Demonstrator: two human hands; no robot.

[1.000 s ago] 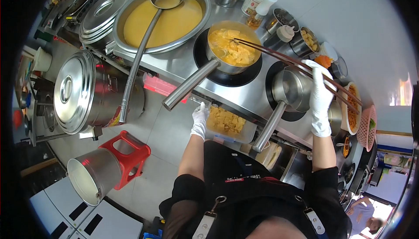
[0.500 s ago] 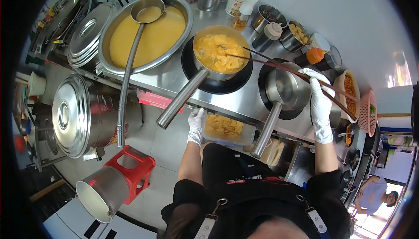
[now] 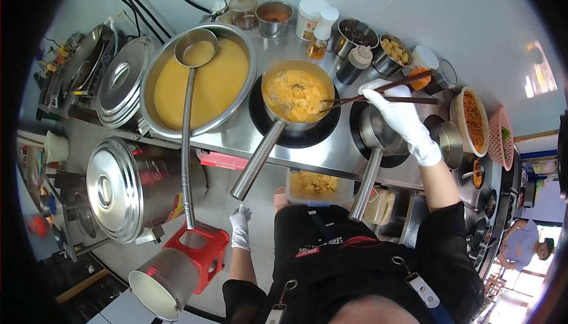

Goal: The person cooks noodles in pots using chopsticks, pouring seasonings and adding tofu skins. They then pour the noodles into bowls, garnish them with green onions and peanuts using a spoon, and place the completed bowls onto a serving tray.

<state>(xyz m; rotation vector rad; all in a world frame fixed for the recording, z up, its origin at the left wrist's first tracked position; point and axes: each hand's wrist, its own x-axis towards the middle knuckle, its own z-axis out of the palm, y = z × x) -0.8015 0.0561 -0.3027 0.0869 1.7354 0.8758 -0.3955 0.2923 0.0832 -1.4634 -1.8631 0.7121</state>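
My right hand (image 3: 396,114), in a white glove, is closed round long dark chopsticks (image 3: 349,100). Their tips dip into the right side of a steel saucepan (image 3: 276,124) on the left burner, among yellow pieces in orange broth (image 3: 294,94). Below the counter edge, my left hand (image 3: 240,227), also gloved, hangs over the floor near the end of the saucepan's handle, touching nothing. Its fingers look loosely extended and empty. A second saucepan (image 3: 374,131) sits on the right burner, partly hidden by my right hand.
A wide basin of yellow soup (image 3: 168,96) stands left of the burner, with a long ladle (image 3: 188,146) across its rim. Seasoning pots and bottles (image 3: 355,63) line the wall. A red stool (image 3: 213,253), a lidded stockpot (image 3: 160,188) and an open plastic tub (image 3: 343,194) are lower down.
My left hand has come away from the counter edge, moving down and left. My right hand has moved left, and the chopsticks now lie flatter, tips at the pan's right side. The view has shifted.
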